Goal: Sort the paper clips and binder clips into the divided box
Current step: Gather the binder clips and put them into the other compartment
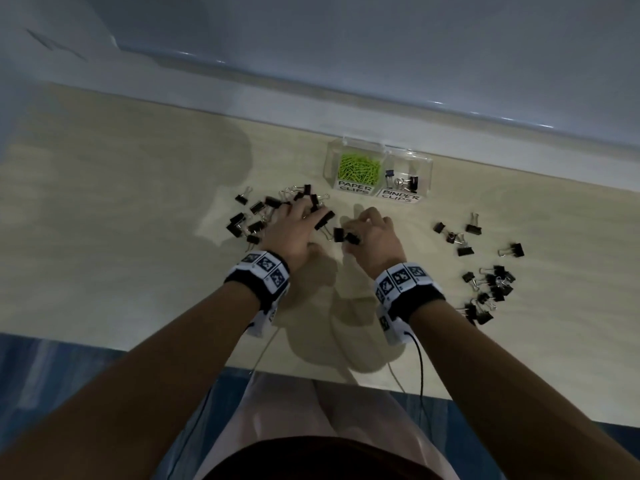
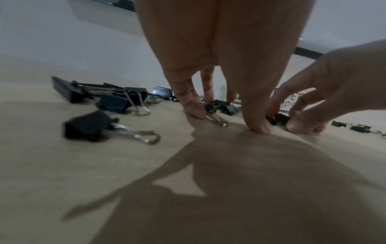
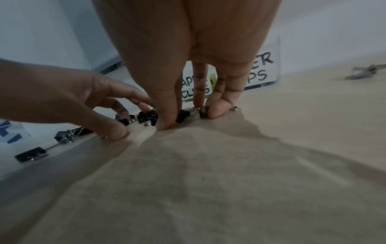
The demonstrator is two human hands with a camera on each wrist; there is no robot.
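Both hands work small black metal binder clips on the beige counter: the left hand lies spread and released over its pile, and the right hand has its grip curled on a clip. Best to gather several clips firmly, then carry them toward one o'clock into the clear plastic divided box, right compartment.

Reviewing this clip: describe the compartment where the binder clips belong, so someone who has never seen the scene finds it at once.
At the far edge of the table, near the wall, stands a clear divided box. The binder clip compartment is its right half, labelled BINDER CLIPS, holding a few black clips; its left neighbour is full of green paper clips.
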